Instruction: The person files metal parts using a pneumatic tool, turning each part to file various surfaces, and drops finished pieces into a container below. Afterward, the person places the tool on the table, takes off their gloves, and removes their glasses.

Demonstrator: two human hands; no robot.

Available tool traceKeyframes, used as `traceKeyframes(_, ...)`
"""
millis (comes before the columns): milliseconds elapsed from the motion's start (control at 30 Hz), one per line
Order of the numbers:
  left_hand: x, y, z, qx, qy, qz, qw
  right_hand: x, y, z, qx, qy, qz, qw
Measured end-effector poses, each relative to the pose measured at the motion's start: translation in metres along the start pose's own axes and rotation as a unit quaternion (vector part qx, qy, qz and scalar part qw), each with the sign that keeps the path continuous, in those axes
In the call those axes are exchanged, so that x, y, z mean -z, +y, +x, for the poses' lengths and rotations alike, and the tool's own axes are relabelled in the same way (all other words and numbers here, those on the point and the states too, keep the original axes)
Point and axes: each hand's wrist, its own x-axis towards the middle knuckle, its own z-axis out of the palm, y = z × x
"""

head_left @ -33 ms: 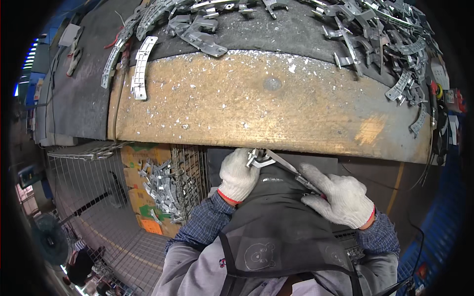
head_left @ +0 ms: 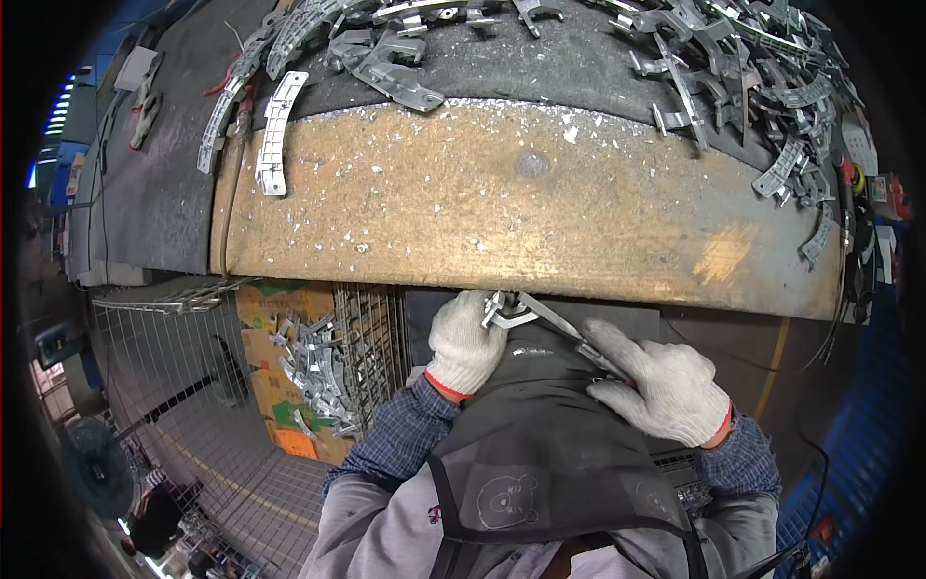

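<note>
Just below the table's front edge, my gloved left hand (head_left: 466, 333) is closed round a silver cast metal bracket (head_left: 508, 311), most of which the glove hides. In my gloved right hand (head_left: 661, 381) is a flat metal file (head_left: 552, 316), its index finger stretched along the tool and the thumb beneath. The file's far end meets the bracket or lies right beside it; I cannot tell which. Both hands are above my dark apron (head_left: 550, 415).
Metal shavings lie scattered over the worn wooden board (head_left: 463, 212). A heap of castings (head_left: 743, 77) fills the back right, and a single curved casting (head_left: 277, 135) lies at left. Below left, a box of castings (head_left: 323, 372) stands beside wire mesh (head_left: 174, 357). Pliers (head_left: 147, 106) lie far left.
</note>
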Motion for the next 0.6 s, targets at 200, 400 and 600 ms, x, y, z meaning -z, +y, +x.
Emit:
traceKeyframes(200, 0.002, 0.003, 0.003, 0.025, -0.038, 0.09, 0.995, -0.002, 0.0, 0.018, 0.031, 0.03, 0.066, 0.997)
traceKeyframes(400, 0.024, 0.024, 0.001, 0.065, -0.065, -0.151, 0.984, 0.001, 0.002, 0.022, 0.031, 0.088, 0.127, 0.987)
traceKeyframes(600, 0.072, 0.072, 0.039, 0.072, 0.12, -0.407, 0.903, 0.01, -0.001, 0.008, 0.015, 0.174, 0.147, 0.974)
